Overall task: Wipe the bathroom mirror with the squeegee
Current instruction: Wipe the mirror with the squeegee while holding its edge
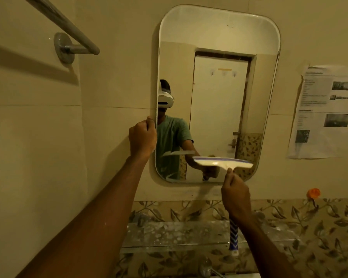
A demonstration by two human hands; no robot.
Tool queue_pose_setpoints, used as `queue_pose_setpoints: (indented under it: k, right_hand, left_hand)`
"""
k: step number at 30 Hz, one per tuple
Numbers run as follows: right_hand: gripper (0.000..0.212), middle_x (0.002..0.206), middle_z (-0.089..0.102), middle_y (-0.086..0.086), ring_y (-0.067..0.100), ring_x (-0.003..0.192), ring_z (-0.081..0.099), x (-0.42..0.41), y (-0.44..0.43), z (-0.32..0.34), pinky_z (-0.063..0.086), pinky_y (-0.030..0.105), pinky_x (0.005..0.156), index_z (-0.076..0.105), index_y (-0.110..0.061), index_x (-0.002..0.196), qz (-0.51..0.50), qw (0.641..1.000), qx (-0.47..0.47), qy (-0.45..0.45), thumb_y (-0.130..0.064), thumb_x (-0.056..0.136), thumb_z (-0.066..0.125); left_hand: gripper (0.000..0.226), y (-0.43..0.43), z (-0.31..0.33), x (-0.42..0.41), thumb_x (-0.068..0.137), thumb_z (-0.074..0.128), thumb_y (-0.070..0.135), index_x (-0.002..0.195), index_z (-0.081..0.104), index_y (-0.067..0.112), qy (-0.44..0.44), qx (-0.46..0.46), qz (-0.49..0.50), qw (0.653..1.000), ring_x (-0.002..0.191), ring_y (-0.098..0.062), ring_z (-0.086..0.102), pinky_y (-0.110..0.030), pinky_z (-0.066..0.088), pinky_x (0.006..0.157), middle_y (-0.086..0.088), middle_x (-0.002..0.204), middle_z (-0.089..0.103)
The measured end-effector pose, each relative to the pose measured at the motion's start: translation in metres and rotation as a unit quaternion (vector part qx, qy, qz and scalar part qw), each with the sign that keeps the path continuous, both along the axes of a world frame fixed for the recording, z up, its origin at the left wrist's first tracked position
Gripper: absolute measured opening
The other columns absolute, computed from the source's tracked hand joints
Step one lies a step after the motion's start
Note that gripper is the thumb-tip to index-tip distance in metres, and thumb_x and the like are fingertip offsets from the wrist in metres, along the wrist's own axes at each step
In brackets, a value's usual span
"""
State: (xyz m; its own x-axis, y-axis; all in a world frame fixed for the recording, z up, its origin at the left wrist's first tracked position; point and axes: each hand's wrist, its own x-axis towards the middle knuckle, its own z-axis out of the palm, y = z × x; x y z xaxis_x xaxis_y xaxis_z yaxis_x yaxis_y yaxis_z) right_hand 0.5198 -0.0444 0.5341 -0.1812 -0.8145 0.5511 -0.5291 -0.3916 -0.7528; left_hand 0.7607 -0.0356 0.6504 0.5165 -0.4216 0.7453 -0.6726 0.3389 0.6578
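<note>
A tall rounded mirror hangs on the beige tiled wall ahead. My left hand is closed around the mirror's left edge at mid height. My right hand grips the handle of a white squeegee with a blue-striped blade. The blade lies nearly level against the glass near the mirror's lower right corner. The blue-and-white end of the handle sticks out below my wrist. The mirror reflects a person in a green shirt wearing a white headset, and a white door behind.
A metal towel bar juts from the wall at upper left. A printed paper sheet is taped right of the mirror. An orange hook sits below it. A spotted glass shelf and a tap lie beneath the mirror.
</note>
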Motion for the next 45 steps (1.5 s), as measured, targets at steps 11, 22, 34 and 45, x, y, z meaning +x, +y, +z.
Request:
queue_pose_setpoints:
  k: [11, 22, 34, 45]
  right_hand:
    - [0.050, 0.067, 0.056, 0.006, 0.021, 0.056, 0.054, -0.034, -0.041, 0.037, 0.042, 0.028, 0.049, 0.060, -0.006, 0.095, -0.048, 0.995, -0.043, -0.071, -0.040, 0.105, 0.025]
    - [0.046, 0.060, 0.051, 0.005, 0.018, 0.051, 0.048, -0.014, -0.012, 0.053, 0.040, 0.032, 0.048, 0.053, -0.013, 0.076, -0.020, 0.996, -0.058, -0.060, -0.036, 0.106, 0.026]
    - [0.048, 0.062, 0.057, 0.006, 0.015, 0.054, 0.053, 0.018, 0.021, -0.008, 0.040, 0.026, 0.047, 0.050, -0.019, 0.067, 0.003, 0.998, 0.062, 0.005, -0.036, 0.105, 0.026]
    - [0.047, 0.058, 0.054, -0.004, 0.004, 0.048, 0.049, 0.063, 0.024, 0.039, 0.031, 0.016, 0.044, 0.054, -0.021, 0.072, 0.037, 0.999, 0.000, 0.039, -0.039, 0.105, 0.026]
  left_hand:
    - [0.051, 0.002, -0.016, -0.003, 0.102, 0.037, 0.026, 0.052, 0.043, 0.017, 0.013, 0.011, 0.016, 1.000, 0.043, -0.009, 0.041, -0.015, 0.029, 0.042, 0.002, 0.048, 0.043]
    - [0.050, 0.005, -0.019, -0.004, 0.102, 0.038, 0.029, 0.062, 0.057, 0.005, 0.033, 0.011, 0.002, 0.999, 0.046, -0.015, 0.048, -0.026, 0.039, 0.049, -0.002, 0.051, 0.049]
    - [0.050, 0.003, -0.019, -0.001, 0.102, 0.036, 0.031, 0.063, 0.057, 0.006, 0.049, 0.021, -0.022, 0.998, 0.050, -0.019, 0.052, -0.038, 0.050, 0.056, -0.004, 0.053, 0.052]
    - [0.051, 0.003, -0.019, 0.002, 0.102, 0.036, 0.031, 0.056, 0.051, 0.014, 0.034, 0.017, -0.021, 0.999, 0.047, -0.017, 0.051, -0.029, 0.044, 0.051, -0.003, 0.051, 0.050]
